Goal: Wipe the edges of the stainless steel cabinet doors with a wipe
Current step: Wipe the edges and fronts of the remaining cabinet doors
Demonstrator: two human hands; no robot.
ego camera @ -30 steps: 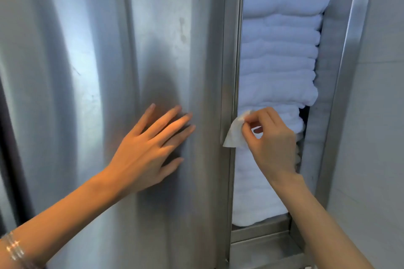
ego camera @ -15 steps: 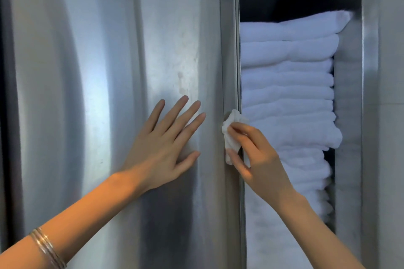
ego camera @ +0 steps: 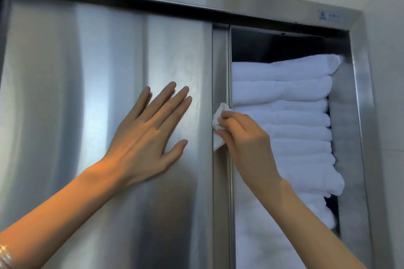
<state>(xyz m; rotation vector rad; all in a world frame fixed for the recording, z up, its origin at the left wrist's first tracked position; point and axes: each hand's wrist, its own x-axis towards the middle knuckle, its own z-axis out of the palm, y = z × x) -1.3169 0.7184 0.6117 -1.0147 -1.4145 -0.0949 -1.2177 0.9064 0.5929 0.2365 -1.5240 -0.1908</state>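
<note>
Wipe (ego camera: 218,125): white, bunched up, pressed on the upright edge strip of the door, about midway up the part in view.
Right hand (ego camera: 247,137): fingers curled round the wipe, pinching it against the strip; thumb mostly hidden behind the wad.
Left hand (ego camera: 148,135): flat on the door face just beside the strip, fingers straight and spread, holding nothing.
Door (ego camera: 87,105): brushed steel, slid left, opening to its right.
Edge strip (ego camera: 220,67): narrow, running from the top track down out of view, bare above and below the wipe.
Towels (ego camera: 282,91): folded white stack inside the opening, just behind the right knuckles.
Step in hand: probably a run along the strip; direction impossible to tell from this view.
Doing it well: wrap the wipe round the lip to clean face and inner side together; press evenly; travel in one long pass to the top corner, not short dabs; brace with the flat palm against sliding.
Risk: knuckles dragging on the towels; palm marks on the door face, worth a wipe afterwards.
Left to do: likely the upper and lower stretches, then the other edges.
</note>
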